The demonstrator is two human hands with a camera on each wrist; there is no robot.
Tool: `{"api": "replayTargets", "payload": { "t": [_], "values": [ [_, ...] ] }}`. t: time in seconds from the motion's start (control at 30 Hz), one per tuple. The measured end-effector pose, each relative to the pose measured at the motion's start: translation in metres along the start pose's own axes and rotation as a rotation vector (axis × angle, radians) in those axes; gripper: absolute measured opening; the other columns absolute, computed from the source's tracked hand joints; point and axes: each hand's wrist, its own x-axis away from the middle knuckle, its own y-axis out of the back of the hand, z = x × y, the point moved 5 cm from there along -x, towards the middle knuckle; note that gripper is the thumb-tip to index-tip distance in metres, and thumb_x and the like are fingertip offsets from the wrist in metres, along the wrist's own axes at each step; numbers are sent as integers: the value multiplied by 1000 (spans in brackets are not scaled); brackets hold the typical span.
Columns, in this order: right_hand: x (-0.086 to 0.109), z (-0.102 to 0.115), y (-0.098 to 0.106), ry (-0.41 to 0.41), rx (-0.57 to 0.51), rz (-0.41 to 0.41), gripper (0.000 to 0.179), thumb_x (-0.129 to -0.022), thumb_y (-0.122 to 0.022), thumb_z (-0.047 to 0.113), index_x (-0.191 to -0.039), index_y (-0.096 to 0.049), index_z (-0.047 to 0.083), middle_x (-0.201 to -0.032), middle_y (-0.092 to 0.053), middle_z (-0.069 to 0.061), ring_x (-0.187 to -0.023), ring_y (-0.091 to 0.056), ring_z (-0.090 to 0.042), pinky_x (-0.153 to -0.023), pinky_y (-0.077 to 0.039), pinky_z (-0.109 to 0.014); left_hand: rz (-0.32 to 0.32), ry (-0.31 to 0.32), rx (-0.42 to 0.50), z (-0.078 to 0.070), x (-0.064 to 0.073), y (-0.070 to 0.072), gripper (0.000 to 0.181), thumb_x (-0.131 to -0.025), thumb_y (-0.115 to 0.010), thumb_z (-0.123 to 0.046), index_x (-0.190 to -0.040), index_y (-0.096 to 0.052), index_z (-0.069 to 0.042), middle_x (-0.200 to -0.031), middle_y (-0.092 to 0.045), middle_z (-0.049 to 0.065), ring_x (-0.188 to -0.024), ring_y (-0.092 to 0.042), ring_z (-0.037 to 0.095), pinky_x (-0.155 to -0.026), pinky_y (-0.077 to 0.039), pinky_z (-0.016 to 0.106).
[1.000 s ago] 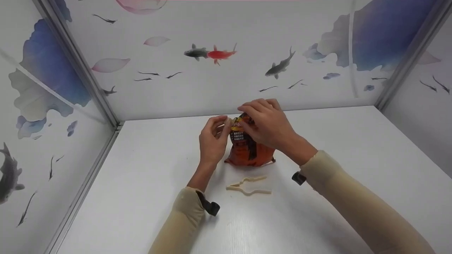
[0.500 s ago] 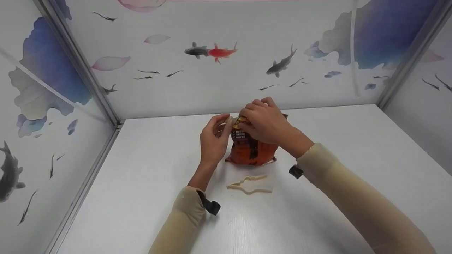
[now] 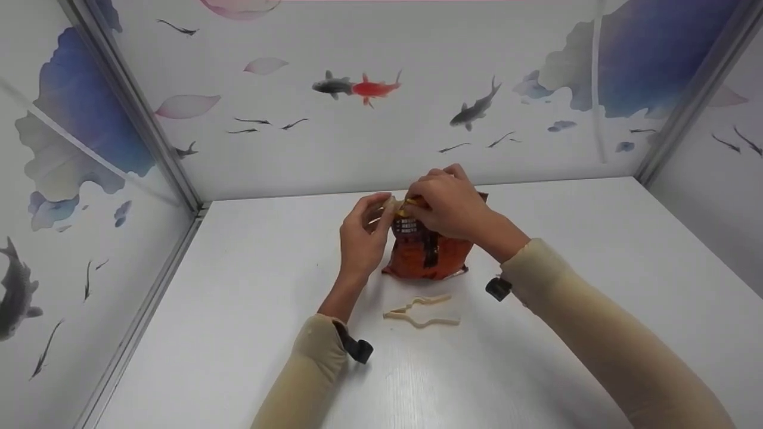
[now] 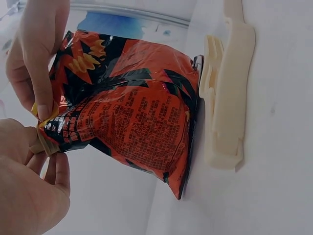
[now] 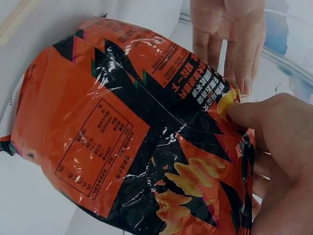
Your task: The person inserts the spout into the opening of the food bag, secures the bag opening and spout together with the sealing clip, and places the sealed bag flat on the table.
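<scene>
An orange and black snack bag (image 3: 426,262) stands upright on the table, its top gathered and folded. My left hand (image 3: 362,238) pinches a small beige clip-like piece (image 4: 45,142) at the gathered top corner; the fingers hide much of this piece. With thumb and fingers, my right hand (image 3: 450,205) grips the bag's upper part from the other side. In the right wrist view, the right thumb (image 5: 252,112) presses by a yellow patch on the bag's edge. A beige bag clip (image 3: 440,322) lies on the table in front of the bag, its two arms spread apart.
The white table (image 3: 256,310) runs back to a wall (image 3: 381,149) printed with fish and petals. Metal posts (image 3: 161,137) stand at the corners. A black wrist camera (image 3: 357,350) sticks out from the left sleeve, another (image 3: 498,289) from the right.
The right hand's fingers have curled further down over the bag's top, folding it, and a bag corner now shows behind that hand. The left hand and the clip on the table stay nearly still.
</scene>
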Motion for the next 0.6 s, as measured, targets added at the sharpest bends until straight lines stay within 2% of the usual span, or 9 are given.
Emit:
{"api": "replayTargets", "payload": {
  "t": [0.27, 0.6],
  "values": [
    [0, -1, 3, 4, -49, 23, 15, -105, -73, 28, -102, -81, 15, -85, -74, 0, -96, -65, -25, -108, -42, -56, 23, 1, 2, 0, 1, -1, 31, -108, -70, -29, -137, -69, -21, -132, -77, -6, -122, -74, 11, -105, -61, 31],
    [0, -1, 3, 3, -38, 40, 15, -105, -73, 27, -103, -80, 14, -86, -74, 0, -97, -66, -25, -110, -42, -58, 51, 15, -18, -2, 0, 1, 37, -107, -70, -34, -142, -67, -22, -134, -77, -6, -123, -73, 10, -107, -60, 31]
  ]
}}
